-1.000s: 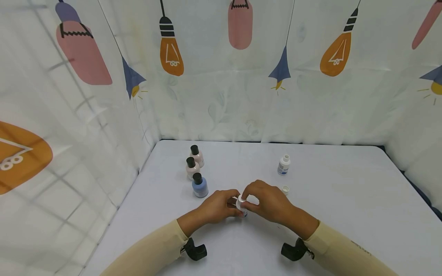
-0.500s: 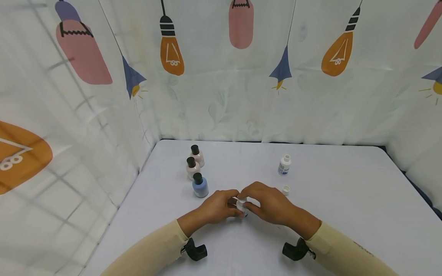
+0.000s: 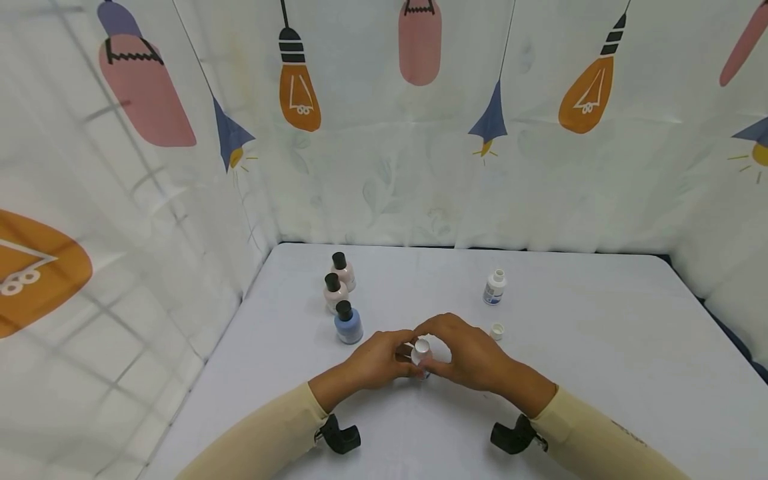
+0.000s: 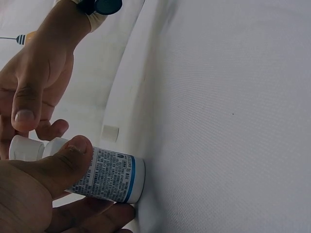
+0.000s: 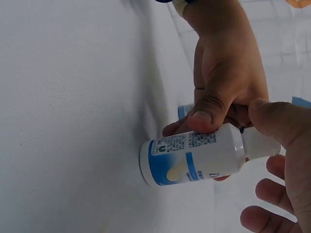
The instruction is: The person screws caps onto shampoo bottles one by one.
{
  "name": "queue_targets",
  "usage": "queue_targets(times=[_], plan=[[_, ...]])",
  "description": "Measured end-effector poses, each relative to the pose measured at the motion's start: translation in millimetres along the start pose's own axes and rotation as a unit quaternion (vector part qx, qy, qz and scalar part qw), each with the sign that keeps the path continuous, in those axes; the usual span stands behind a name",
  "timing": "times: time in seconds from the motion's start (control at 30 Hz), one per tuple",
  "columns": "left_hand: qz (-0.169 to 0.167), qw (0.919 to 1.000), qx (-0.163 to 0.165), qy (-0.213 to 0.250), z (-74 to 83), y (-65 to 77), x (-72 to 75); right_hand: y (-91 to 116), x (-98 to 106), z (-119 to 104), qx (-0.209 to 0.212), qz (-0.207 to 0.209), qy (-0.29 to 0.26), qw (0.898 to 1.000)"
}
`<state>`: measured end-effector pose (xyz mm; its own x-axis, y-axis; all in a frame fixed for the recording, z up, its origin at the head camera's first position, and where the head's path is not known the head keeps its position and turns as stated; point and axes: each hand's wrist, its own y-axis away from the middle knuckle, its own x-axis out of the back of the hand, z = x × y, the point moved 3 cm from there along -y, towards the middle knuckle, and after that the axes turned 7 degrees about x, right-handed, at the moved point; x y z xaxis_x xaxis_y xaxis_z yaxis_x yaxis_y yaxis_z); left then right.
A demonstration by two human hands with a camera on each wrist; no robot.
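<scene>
My left hand (image 3: 379,359) grips a small white bottle (image 5: 192,155) with a blue-and-white label, thumb on one side and fingers around the other. The bottle stands with its base at the table; it appears sideways in both wrist views. A white cap (image 4: 26,148) sits on its neck. My right hand (image 3: 471,353) hovers around the cap, thumb and index finger spread to either side of it. In the left wrist view, the right thumb (image 4: 25,114) shows a gap from the cap.
A second white bottle (image 3: 495,288), uncapped, stands at the back right, with a loose white cap (image 3: 497,331) nearer. To the left stand two pale pink bottles (image 3: 335,295) and a blue bottle (image 3: 348,327), all black-capped. Patterned cloth walls (image 3: 360,180) border the white table (image 3: 570,333).
My right fingers turned across the cap, covering it half a second ago, and have since spread, so its top shows again. My left hand keeps the bottle in the same place.
</scene>
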<state>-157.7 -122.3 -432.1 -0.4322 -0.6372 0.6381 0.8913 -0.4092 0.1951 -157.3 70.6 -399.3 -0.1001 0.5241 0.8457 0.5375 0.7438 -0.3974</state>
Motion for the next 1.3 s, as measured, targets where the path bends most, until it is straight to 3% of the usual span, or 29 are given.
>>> queue_targets(times=[0.27, 0.77, 0.9, 1.13, 1.3], plan=[[-0.004, 1.0, -0.006, 0.0, 1.1, 0.3, 1.3, 0.7, 3.4, -0.3, 0.05, -0.003, -0.013, 0.999], [-0.005, 1.0, 0.006, -0.006, -0.5, -1.3, 1.7, -5.4, -0.3, 0.3, -0.031, 0.006, 0.003, 1.0], [-0.001, 0.9999, 0.007, -0.008, 0.1, -0.2, 1.9, -2.6, -0.4, 2.0, -0.026, -0.007, -0.007, 1.0], [-0.006, 1.0, -0.002, 0.007, 0.4, 0.1, 1.0, -1.3, 4.0, 1.3, 0.02, -0.02, -0.02, 0.999], [-0.005, 1.0, -0.002, 0.003, -0.9, -0.6, 0.0, -1.4, 3.3, 1.1, 0.0, -0.011, -0.01, 1.0]])
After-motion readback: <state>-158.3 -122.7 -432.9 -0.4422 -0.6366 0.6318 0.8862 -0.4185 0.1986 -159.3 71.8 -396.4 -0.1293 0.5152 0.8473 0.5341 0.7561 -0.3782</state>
